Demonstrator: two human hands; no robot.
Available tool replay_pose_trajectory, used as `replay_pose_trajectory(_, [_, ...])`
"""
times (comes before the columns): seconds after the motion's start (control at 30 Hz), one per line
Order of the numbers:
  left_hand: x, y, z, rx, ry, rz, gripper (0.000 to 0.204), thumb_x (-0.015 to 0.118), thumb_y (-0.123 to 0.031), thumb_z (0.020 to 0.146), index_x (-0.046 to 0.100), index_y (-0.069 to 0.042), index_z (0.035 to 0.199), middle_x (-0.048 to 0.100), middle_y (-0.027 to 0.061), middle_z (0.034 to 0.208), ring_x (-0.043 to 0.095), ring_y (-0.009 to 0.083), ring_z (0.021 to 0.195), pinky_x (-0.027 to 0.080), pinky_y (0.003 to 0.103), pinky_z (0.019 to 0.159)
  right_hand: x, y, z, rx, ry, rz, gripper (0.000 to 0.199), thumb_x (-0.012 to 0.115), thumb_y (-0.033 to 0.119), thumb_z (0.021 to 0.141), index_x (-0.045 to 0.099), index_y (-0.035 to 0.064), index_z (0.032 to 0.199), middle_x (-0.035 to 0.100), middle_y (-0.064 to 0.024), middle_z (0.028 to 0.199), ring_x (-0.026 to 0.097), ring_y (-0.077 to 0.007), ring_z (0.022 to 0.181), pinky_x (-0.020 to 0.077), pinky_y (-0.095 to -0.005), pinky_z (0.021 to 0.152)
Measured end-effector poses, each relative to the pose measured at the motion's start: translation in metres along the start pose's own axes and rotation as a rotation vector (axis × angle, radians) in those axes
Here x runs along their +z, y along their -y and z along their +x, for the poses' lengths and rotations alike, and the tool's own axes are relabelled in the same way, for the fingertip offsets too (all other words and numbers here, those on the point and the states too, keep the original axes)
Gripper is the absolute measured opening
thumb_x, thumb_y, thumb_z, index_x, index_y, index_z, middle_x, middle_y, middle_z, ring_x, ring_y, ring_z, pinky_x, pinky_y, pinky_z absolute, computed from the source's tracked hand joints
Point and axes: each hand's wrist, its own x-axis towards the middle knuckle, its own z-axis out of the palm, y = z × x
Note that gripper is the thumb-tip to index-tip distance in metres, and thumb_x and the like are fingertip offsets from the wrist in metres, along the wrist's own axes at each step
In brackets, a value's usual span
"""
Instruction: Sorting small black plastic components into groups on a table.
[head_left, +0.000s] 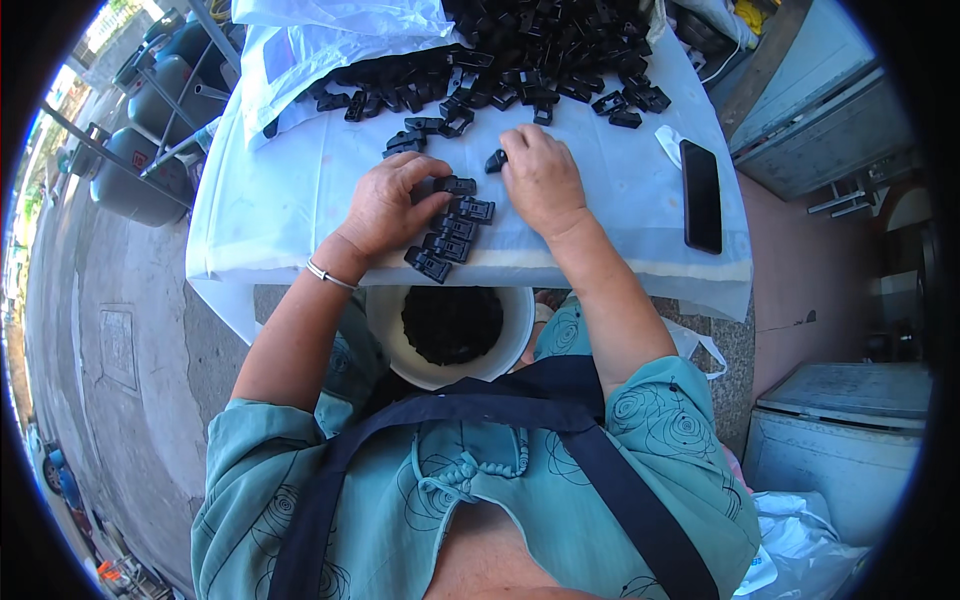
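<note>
A black phone (701, 195) lies flat on the white-covered bench (290, 190) at three o'clock. A white bowl (392, 335) of dark pieces sits below the bench edge at six o'clock. Grey gas cylinders (135, 185) stand at nine o'clock, a white plastic bag (300, 50) at eleven.

Small plastic clips (455, 228) all black, same for the big heap (540, 50) at the table's far edge. Table cover (300, 180) white, plain. Bowl (385, 335) white, filled with black pieces. Phone (701, 195) black. Bracelet (330, 274) on the left wrist silver. Blouse (440, 500) teal-green with dark outlined rose swirls; straps (610, 480) over it dark navy. Plastic bags (330, 30) white, translucent.
</note>
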Motion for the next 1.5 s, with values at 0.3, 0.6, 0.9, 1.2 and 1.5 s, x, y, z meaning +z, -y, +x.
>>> replay_pose_trajectory(0.3, [-0.005,0.004,0.003,0.244,0.107,-0.036,0.028,0.077,-0.011,0.070,0.068,-0.011,0.097,0.065,0.0074,0.086,0.063,0.0262,0.081,0.051,0.036,0.074,-0.001,-0.009,-0.016,-0.099,-0.090,0.232,0.029,0.055,0.000,0.079,0.059,0.0043,0.107,0.064,-0.0166,0.097,0.062,-0.0354,0.088,0.0518,-0.0408,0.076])
replay_pose_trajectory(0.6, [0.001,0.006,-0.002,-0.002,0.091,-0.217,0.071,0.078,-0.009,0.072,0.046,-0.015,0.134,0.070,0.0074,0.093,0.067,0.0223,0.082,0.055,0.032,0.076,-0.006,0.020,-0.016,-0.189,-0.001,0.458,0.034,0.051,0.002,0.085,0.058,0.0036,0.118,0.061,-0.0165,0.098,0.061,-0.0349,0.091,0.0507,-0.0400,0.079])
replay_pose_trajectory(0.9, [0.003,0.011,-0.002,0.001,0.079,-0.274,0.074,0.079,-0.008,0.071,0.045,-0.013,0.135,0.070,0.0086,0.094,0.068,0.0237,0.081,0.055,0.033,0.076,-0.012,0.016,-0.023,-0.345,0.038,0.512,0.025,0.064,0.002,0.083,0.067,0.0032,0.108,0.065,-0.0137,0.100,0.062,-0.0307,0.092,0.0514,-0.0372,0.082])
replay_pose_trajectory(1.2, [0.004,0.011,-0.002,-0.015,0.050,-0.197,0.067,0.081,-0.010,0.070,0.051,-0.012,0.129,0.070,0.0086,0.092,0.068,0.0225,0.081,0.055,0.033,0.076,-0.014,0.016,-0.028,-0.388,-0.012,0.378,0.024,0.063,0.001,0.083,0.069,0.0042,0.106,0.067,-0.0141,0.100,0.064,-0.0312,0.091,0.0529,-0.0369,0.080])
replay_pose_trajectory(1.5, [-0.002,0.004,-0.004,0.140,-0.034,-0.093,0.053,0.078,-0.014,0.071,0.058,-0.009,0.120,0.067,0.0113,0.101,0.064,0.0233,0.080,0.054,0.033,0.074,-0.007,0.013,-0.027,-0.326,0.012,0.465,0.029,0.062,0.000,0.080,0.068,0.0031,0.109,0.066,-0.0154,0.108,0.064,-0.0314,0.092,0.0508,-0.0388,0.081])
